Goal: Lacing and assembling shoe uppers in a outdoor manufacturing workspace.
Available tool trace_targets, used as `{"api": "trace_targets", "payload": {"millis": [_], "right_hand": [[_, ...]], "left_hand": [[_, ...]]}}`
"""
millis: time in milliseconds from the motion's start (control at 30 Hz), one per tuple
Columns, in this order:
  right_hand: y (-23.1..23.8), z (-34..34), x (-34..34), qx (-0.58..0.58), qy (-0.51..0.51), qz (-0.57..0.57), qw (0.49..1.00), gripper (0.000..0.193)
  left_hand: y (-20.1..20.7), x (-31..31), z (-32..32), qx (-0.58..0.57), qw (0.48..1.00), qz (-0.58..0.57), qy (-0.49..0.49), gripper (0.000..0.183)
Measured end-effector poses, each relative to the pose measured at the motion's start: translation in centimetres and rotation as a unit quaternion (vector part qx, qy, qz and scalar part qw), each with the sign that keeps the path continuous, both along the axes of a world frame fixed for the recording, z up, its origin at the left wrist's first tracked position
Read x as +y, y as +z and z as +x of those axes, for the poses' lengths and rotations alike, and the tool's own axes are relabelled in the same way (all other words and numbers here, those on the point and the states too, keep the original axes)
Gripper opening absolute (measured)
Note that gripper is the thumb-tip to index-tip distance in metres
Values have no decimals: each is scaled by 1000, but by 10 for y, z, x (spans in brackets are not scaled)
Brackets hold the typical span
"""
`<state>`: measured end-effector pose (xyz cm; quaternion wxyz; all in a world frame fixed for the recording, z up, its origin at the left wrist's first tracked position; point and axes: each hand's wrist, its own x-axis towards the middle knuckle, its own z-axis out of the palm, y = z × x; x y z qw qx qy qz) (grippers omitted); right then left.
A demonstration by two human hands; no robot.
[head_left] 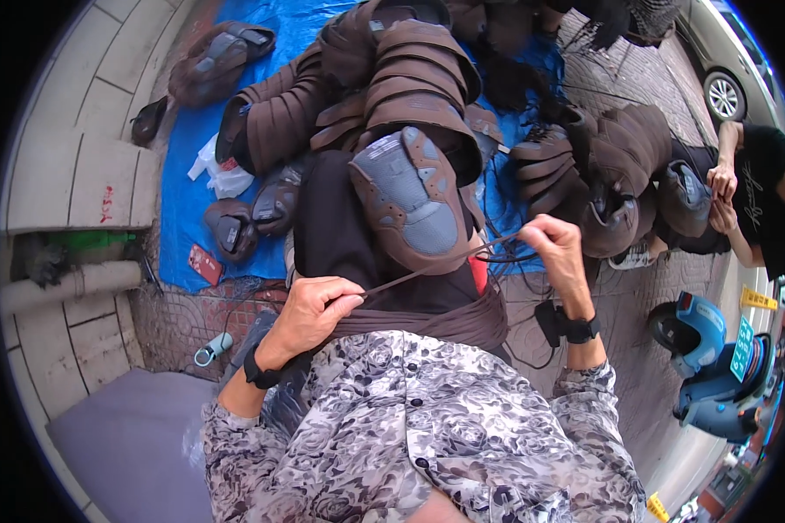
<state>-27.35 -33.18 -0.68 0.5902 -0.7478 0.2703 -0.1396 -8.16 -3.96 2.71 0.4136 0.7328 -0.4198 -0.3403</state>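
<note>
A thin brown shoelace is stretched slantwise over my lap. My left hand pinches its lower left end between thumb and fingers. At its upper right end my right hand is closed on it, with more lace looping away nearby. Just beyond the lace, a brown shoe upper with blue-grey panels lies across my dark-trousered legs; its eyelets look unlaced. A bundle of brown laces lies over my lap, close to my waist.
Nested stacks of brown shoe uppers cover a blue tarp ahead. Loose uppers, a red phone and a white plastic bag lie to the left. At right, another person handles an upper; a blue scooter stands nearer.
</note>
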Motion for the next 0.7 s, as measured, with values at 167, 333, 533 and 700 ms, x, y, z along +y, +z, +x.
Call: {"api": "trace_targets", "payload": {"millis": [167,333,533,700], "right_hand": [[-17,-3,-31,16,-120,-46,992,16],[-34,-7,-73,47,-183,-113,975,18],[28,68,14,-127,101,-340,926,36],[24,87,51,-84,325,-43,941,29]], "left_hand": [[-2,-4,2,4,1000,23,17,10],[-4,2,7,-11,999,29,37,10],[1,-51,-12,-74,991,-111,-9,9],[-5,-82,-6,-112,988,-111,5,8]]}}
